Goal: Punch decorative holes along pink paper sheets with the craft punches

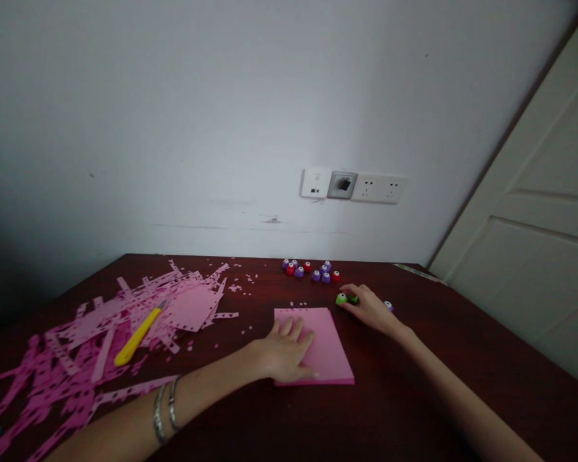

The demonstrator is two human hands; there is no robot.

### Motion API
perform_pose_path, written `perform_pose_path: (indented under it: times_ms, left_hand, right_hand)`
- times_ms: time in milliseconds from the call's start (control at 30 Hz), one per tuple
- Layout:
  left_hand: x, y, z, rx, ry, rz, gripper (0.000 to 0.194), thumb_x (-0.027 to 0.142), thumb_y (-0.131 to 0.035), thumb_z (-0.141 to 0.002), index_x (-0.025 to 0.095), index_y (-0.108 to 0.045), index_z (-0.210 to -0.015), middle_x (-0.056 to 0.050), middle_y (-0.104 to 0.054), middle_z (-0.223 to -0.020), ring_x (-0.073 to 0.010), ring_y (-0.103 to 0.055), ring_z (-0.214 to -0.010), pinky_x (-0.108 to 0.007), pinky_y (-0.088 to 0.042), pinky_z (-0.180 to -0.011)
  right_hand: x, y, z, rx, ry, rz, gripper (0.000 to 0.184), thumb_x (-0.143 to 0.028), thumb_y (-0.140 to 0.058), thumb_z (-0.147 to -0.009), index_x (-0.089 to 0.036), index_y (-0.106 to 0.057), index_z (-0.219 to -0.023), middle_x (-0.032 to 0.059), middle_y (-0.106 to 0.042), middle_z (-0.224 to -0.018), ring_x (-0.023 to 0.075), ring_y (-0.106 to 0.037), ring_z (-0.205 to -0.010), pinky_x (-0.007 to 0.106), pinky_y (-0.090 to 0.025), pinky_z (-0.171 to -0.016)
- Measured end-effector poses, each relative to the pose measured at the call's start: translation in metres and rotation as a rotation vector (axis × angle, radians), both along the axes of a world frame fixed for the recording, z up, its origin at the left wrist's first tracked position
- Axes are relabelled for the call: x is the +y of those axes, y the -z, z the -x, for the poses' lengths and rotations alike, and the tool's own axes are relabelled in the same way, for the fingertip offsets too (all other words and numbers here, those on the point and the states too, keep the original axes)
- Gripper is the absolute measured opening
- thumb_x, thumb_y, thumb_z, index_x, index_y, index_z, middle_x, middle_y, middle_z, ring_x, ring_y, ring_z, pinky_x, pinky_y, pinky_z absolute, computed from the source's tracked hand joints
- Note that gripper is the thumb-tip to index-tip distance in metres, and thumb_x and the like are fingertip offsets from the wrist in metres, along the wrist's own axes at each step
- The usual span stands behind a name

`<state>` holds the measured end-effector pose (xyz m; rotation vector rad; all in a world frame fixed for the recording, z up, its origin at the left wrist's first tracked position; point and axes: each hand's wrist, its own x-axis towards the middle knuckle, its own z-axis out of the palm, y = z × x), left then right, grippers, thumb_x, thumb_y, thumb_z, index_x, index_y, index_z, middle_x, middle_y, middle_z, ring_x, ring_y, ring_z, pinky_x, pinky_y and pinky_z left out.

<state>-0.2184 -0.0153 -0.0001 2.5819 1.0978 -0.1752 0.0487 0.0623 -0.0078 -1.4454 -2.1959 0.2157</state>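
Our left hand [286,353] spreads open fingers on paper [325,350]; our right hand [367,309] pinches a green punch [341,299] between fingertips.

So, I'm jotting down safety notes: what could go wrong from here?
The knife lies loose on the scraps, so a hand reaching there might get cut. The left hand rests on the stack; sliding could skew it. The right hand, at a small green punch, might fumble it.

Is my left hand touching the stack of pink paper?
Touching. The head view shows your left hand spread flat on top of the stack of pink paper, with no gap showing between them.
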Motion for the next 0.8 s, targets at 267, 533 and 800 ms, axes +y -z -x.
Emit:
perform_pose_path:
  times_ms: [267, 533, 800]
  left_hand:
    - [-0.001, -0.002, 0.0, 0.025, 0.014, 0.023, 0.088, 0.068, -0.035, -0.078, 0.01, -0.015, -0.141, -0.022, -0.006, -0.146, -0.0373, 0.001, -0.134, -0.058, -0.008, -0.103]
    - [-0.013, -0.018, -0.003, 0.077, 0.057, 0.101, 0.098, 0.064, -0.048, -0.072, 0.008, -0.009, -0.142, -0.022, 0.001, -0.146, -0.0372, 0.004, -0.133, -0.055, -0.013, -0.104]
    - [-0.012, -0.018, 0.0, 0.062, 0.06, 0.094, 0.076, 0.046, -0.042, -0.08, 0.011, -0.014, -0.141, -0.02, -0.005, -0.147, -0.0351, -0.003, -0.134, -0.053, -0.02, -0.103]
  right_hand:
    - [-0.006, 0.003, -0.006, -0.082, 0.014, -0.029, 0.027, -0.031, -0.054, -0.078, -0.019, -0.06, -0.102, 0.0092, -0.062, -0.093, 0.0219, -0.055, -0.09, 0.033, -0.045, -0.08]
    - [-0.012, -0.013, -0.001, -0.167, -0.04, -0.194, 0.025, -0.028, -0.054, -0.078, -0.017, -0.062, -0.099, 0.0106, -0.063, -0.097, 0.0261, -0.052, -0.094, 0.04, -0.042, -0.084]
    - [-0.024, -0.024, 0.024, -0.128, -0.151, -0.187, 0.017, -0.021, -0.05, -0.081, -0.019, -0.063, -0.092, 0.0082, -0.062, -0.09, 0.0235, -0.052, -0.091, 0.038, -0.042, -0.083]
